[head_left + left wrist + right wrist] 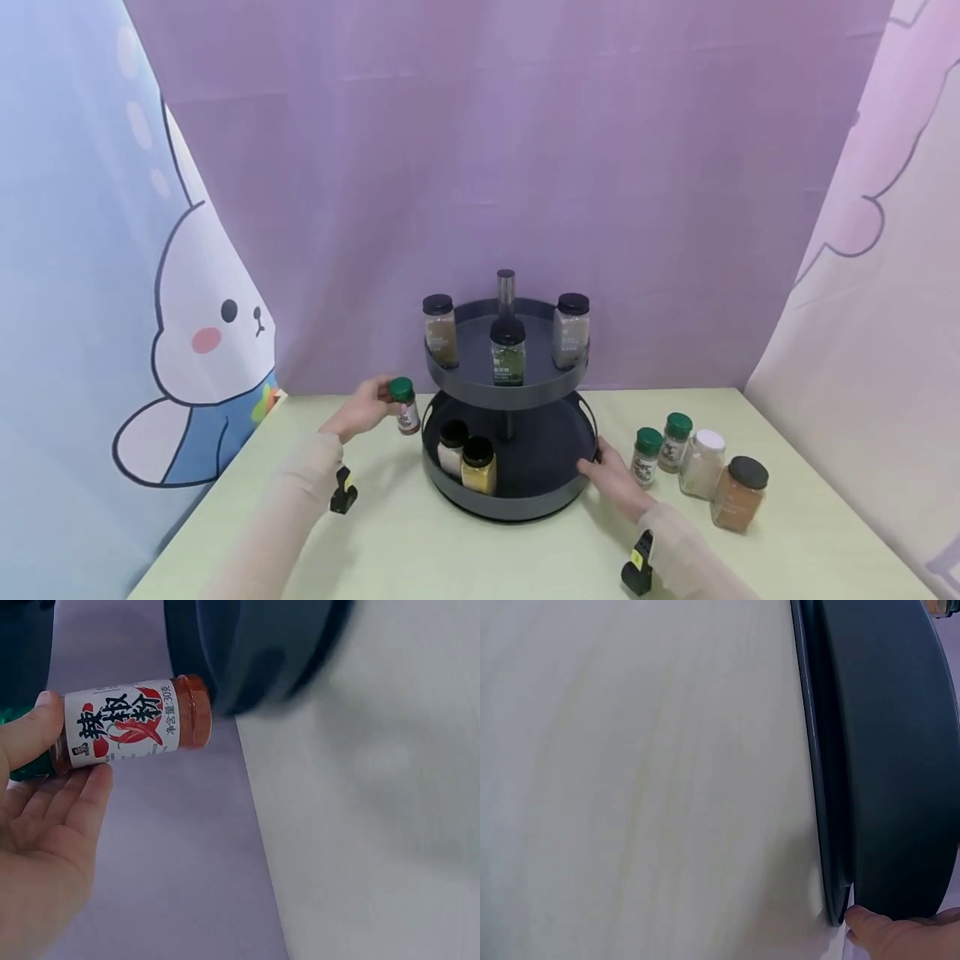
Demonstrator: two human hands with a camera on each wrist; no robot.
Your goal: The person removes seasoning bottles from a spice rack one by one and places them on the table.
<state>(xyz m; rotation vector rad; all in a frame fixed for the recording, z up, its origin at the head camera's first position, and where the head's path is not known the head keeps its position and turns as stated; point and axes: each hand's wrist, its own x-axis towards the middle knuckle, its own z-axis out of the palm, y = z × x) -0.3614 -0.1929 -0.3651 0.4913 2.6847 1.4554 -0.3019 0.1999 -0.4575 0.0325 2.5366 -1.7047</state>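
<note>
A small clear cylindrical jar of red-brown powder with a green cap [408, 418] is held nearly upright in the left hand [366, 410], just left of the rack, its white label showing black characters and red chillies. The dark grey, round two-tier rack [517, 507] stands upright on the desk [390, 542], the right hand [615, 479] gripping its lower rim.

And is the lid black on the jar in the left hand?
No, the jar in the left hand has a green lid in the head view.
</note>
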